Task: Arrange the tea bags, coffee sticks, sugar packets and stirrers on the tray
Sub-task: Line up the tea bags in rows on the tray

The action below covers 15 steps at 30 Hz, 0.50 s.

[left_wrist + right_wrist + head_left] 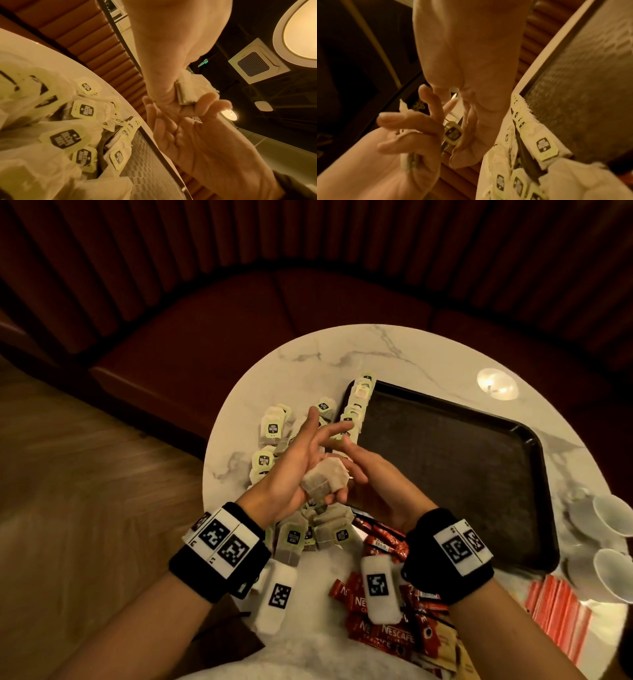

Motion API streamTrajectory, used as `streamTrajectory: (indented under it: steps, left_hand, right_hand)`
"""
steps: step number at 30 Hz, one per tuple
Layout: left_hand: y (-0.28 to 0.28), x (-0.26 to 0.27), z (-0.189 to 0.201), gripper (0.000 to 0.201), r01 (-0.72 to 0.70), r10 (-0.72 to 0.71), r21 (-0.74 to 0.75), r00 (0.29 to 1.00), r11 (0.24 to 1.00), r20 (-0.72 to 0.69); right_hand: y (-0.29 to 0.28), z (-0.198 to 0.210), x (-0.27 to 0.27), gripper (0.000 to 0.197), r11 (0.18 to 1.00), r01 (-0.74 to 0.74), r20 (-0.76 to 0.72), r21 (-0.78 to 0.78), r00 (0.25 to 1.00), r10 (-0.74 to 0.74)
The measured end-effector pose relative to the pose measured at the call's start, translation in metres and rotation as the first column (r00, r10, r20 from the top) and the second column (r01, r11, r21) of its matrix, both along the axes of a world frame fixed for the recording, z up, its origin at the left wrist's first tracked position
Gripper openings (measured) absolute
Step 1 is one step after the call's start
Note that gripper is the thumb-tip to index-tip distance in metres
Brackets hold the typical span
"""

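Both hands meet above the near left corner of the tray [479,460], which lies on the round marble tabletop [308,361]. The left hand [291,474] holds a small stack of tea bags [325,477] in its palm, its lower fingers curled round the stack while the index and middle fingers stretch out toward the tray. The right hand [373,481] faces it palm to palm, and its thumb and fingers pinch a tea-bag tag [453,133], seen best from the right wrist. A row of tea bags [358,402] already stands along the tray's left edge, leaning on the rim. More loose tea bags [272,433] lie scattered on the tabletop left of the tray and under the wrists. Red coffee sticks [383,621] lie heaped at the near edge of the tabletop, below the right wrist. Orange-striped packets [558,611] lie to their right, just beside two white cups [613,546] at the tabletop's right edge. Behind the tabletop curves a dark red bench [239,313].
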<state>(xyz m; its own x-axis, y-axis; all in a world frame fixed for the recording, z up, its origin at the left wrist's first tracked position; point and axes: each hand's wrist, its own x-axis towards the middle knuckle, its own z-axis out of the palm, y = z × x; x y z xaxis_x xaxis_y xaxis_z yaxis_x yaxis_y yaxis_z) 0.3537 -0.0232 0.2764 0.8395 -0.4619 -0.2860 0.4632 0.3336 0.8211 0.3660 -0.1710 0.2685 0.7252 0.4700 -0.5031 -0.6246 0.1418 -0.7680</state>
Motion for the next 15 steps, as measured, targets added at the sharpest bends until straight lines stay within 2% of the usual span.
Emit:
streamTrajectory:
  steps: [3, 6, 9, 12, 15]
  left_hand:
    - [0.001, -0.001, 0.001, 0.075, 0.067, -0.067, 0.006, 0.998, 0.998, 0.007]
    - [0.003, -0.001, 0.001, 0.066, 0.054, -0.055, 0.042, 0.998, 0.998, 0.010]
    - [0.005, -0.004, 0.000, 0.044, 0.009, -0.013, 0.077, 0.998, 0.997, 0.058]
    - [0.005, -0.005, -0.004, 0.052, -0.036, 0.034, 0.047, 0.999, 0.998, 0.043]
    - [0.004, -0.004, -0.005, 0.048, -0.074, 0.072, -0.082, 0.997, 0.994, -0.023]
  right_hand:
    - [-0.003, -0.003, 0.003, 0.023, 0.990, 0.096, -0.015, 0.099, 0.995, -0.095]
    - [-0.008, -0.002, 0.006, 0.018, 0.980, 0.182, 0.074, 0.080, 0.979, -0.188]
    - [-0.013, 0.002, 0.009, 0.021, 0.960, 0.273, 0.158, 0.065, 0.947, -0.281]
    - [-0.019, 0.003, 0.010, 0.032, 0.942, 0.327, 0.193, 0.082, 0.922, -0.336]
    - [-0.021, 0.003, 0.012, 0.040, 0.935, 0.351, 0.256, 0.055, 0.900, -0.353]
